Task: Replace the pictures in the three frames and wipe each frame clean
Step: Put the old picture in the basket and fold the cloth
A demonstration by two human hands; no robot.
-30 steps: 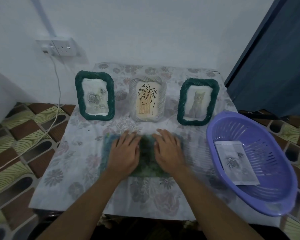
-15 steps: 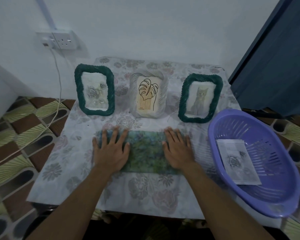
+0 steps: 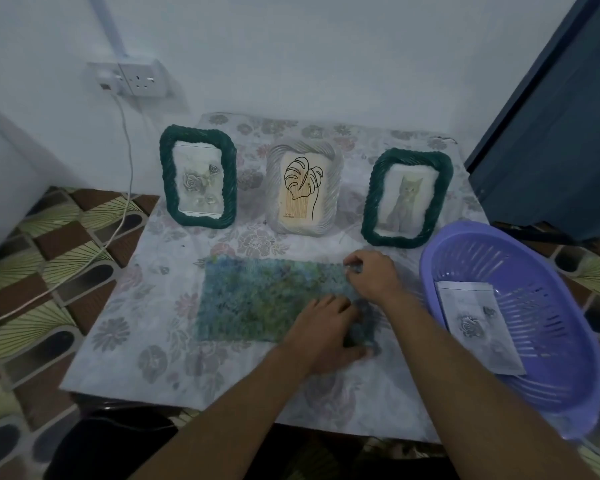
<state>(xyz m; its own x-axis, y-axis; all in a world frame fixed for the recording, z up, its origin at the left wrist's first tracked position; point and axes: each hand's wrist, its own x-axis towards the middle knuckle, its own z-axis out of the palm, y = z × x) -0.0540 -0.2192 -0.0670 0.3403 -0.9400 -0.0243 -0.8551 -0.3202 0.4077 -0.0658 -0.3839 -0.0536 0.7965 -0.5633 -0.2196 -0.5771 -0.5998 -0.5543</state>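
Purple basket [image 3: 433, 271] at your right holds one rose print [image 3: 475, 320]. Before the middle frame [image 3: 303, 192], your right hand [image 3: 371, 275] pinches the cloth [image 3: 264, 299] at its far right corner, and your left hand [image 3: 326, 327] grips the near one.

The left hand [image 3: 326, 327] and right hand [image 3: 371, 275] are bare, as are both wrists. The left forearm [image 3: 222, 410] and right forearm [image 3: 465, 375] are uncovered along their whole visible length, down to the bottom edge of the view, where they look broadest. Knuckles show as soft ridges; dim light and blur hide nails and finer marks on the skin.
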